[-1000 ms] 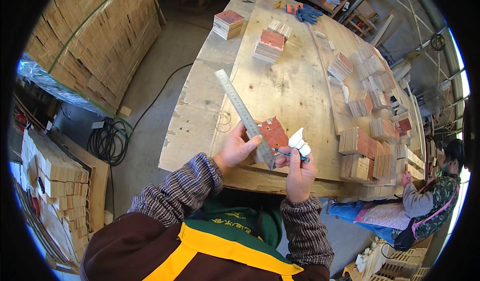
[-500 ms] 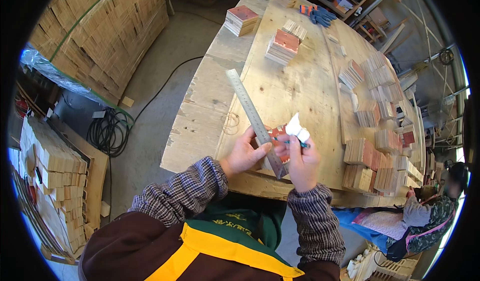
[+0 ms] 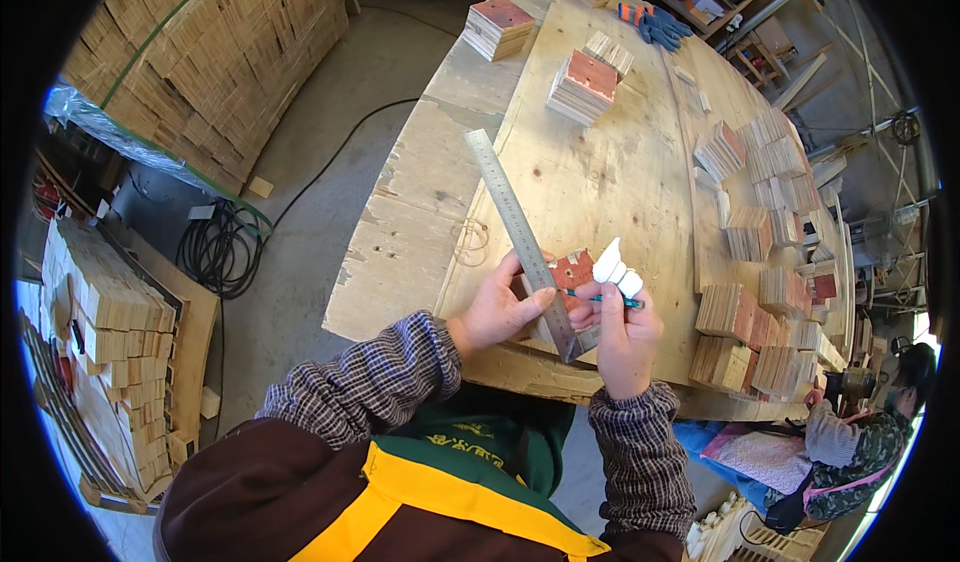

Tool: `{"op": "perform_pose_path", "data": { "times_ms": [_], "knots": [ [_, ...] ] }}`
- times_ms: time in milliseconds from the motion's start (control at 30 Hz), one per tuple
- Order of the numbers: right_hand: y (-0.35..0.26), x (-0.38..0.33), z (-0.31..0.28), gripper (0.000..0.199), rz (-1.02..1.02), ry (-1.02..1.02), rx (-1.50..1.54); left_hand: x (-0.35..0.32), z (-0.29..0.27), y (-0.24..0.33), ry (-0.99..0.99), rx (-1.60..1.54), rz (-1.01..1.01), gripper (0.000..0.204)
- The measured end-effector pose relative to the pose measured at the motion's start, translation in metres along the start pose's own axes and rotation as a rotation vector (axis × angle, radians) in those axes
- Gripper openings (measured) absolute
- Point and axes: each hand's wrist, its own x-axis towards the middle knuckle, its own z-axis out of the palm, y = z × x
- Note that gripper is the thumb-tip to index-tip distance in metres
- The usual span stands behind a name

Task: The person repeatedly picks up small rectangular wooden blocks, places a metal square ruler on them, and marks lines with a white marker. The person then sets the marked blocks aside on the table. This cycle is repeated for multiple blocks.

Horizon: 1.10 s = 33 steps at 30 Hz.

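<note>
A long metal ruler slants across a red-topped wooden block at the table's near edge. My left hand grips the ruler, thumb on its face and fingers behind it at the block's side. Between the thumb and fingers of my right hand is a thin teal pen or pencil, its tip pointing left over the block toward the ruler. A crumpled white piece, like cloth or paper, sticks up from the right fingers; how it is held is partly hidden. The ruler and left hand cover part of the block.
Red-topped plywood stacks stand farther up the wooden table, and several more line its right side. Dark gloves lie at the far end. Another person is at lower right. Coiled black cable lies on the floor.
My right hand has shifted slightly right, and the teal pen or pencil now shows more plainly over the block. The left hand still holds the ruler; the whole view has shifted a little.
</note>
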Motion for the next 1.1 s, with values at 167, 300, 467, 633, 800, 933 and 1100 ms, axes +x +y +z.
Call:
{"op": "perform_pose_path", "data": {
  "times_ms": [167,300,467,633,800,933,1100],
  "knots": [
    [0.008,0.014,0.01,0.017,-0.031,0.005,0.018,0.003,0.0,-0.003,-0.009,-0.027,-0.034,0.051],
    [0.004,0.006,0.002,0.016,-0.011,-0.005,-0.032,0.001,0.0,0.0,-0.003,-0.013,-0.064,0.051],
    [0.004,0.001,0.001,0.016,-0.029,0.0,0.003,0.002,0.003,0.002,0.023,-0.02,-0.011,0.049],
    [0.003,0.008,-0.003,0.016,0.014,-0.027,-0.023,0.001,0.003,0.004,0.016,-0.025,-0.046,0.048],
    [-0.015,-0.023,-0.033,0.014,0.131,-0.046,-0.075,0.001,0.007,0.003,0.042,-0.023,-0.008,0.045],
    [-0.009,-0.021,-0.028,0.013,0.074,-0.032,-0.079,0.002,0.005,0.003,0.043,-0.012,-0.004,0.044],
    [-0.003,-0.007,-0.021,0.012,0.034,-0.06,-0.063,0.001,0.005,0.003,0.031,-0.046,-0.017,0.045]
  ]
}}
